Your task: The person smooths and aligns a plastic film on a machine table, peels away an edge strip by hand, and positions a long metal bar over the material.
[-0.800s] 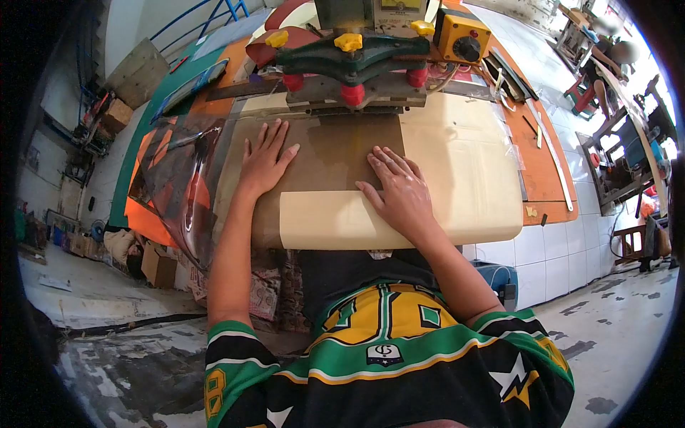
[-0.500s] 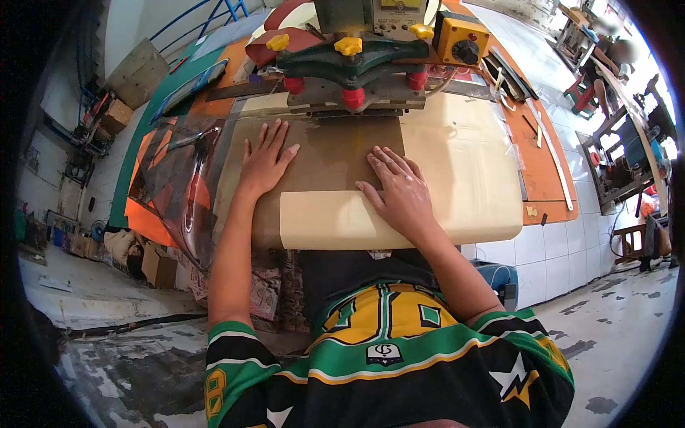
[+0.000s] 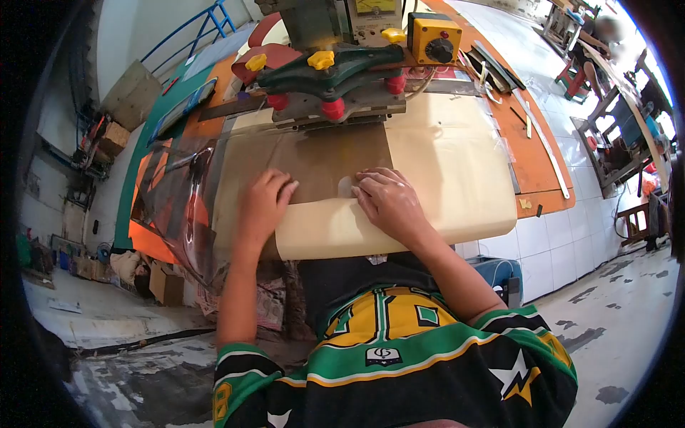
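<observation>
A brown sheet (image 3: 321,160) lies on the cream covering (image 3: 457,171) of the table, in front of a dark green press head (image 3: 330,75). My left hand (image 3: 265,203) rests at the left end of the folded cream sheet (image 3: 321,232), its fingers curled together; whatever is under the fingertips is hidden. On the right, my right hand (image 3: 389,203) bends its fingers over the brown sheet's near right part, beside a small pale round patch (image 3: 346,187). What its fingertips pinch, if anything, cannot be made out.
Clear plastic film (image 3: 189,192) drapes over the table's left side above an orange sheet (image 3: 150,235). Behind the press stands a yellow control box (image 3: 437,41). A long white ruler (image 3: 546,146) lies at the right edge. Another person (image 3: 596,43) sits at the far right.
Both hands have drawn back toward the body and their fingers, earlier spread flat, are now curled. The view has shifted, so the press appears further left.
</observation>
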`<state>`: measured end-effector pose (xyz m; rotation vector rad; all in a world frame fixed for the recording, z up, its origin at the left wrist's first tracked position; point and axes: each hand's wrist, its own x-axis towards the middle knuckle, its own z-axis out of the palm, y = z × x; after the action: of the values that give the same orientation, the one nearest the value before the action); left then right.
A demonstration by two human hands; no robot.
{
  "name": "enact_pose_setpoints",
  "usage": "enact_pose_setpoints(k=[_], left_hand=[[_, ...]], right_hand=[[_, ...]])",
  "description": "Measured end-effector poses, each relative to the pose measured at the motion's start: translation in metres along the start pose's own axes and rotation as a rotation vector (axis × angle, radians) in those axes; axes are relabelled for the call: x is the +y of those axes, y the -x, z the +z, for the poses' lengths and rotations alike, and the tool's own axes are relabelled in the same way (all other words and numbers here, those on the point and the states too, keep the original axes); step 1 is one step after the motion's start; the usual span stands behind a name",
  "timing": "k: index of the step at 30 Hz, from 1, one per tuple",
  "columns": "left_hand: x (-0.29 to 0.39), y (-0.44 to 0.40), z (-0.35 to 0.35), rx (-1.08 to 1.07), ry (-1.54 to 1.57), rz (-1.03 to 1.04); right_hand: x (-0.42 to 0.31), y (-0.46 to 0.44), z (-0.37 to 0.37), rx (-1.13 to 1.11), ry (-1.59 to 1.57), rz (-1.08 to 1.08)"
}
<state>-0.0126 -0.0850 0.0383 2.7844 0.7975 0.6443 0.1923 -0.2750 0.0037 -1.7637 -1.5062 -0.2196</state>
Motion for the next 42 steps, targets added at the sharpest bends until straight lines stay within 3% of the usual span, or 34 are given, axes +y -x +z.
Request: enact_pose_setpoints(k=[2,10,15,31,42], left_hand=[[0.014,0.015,-0.001,-0.022,0.163,0.035],[0.027,0.057,0.016,0.146,0.162,-0.076],[0.022,0.063,0.03,0.29,0.059,0.04],[0.019,0.067,0.036,0.368,0.071,0.097],[0.025,0.07,0.038,0.407,0.023,0.021]], right_hand=[[-0.003,-0.001,-0.004,-0.009,-0.022,-0.043],[-0.004,-0.002,-0.004,-0.009,-0.043,-0.04],[-0.005,-0.001,-0.004,-0.037,-0.027,-0.037],[-0.006,-0.001,-0.006,-0.03,-0.032,-0.058],[-0.006,-0.001,-0.005,-0.039,-0.021,-0.048]])
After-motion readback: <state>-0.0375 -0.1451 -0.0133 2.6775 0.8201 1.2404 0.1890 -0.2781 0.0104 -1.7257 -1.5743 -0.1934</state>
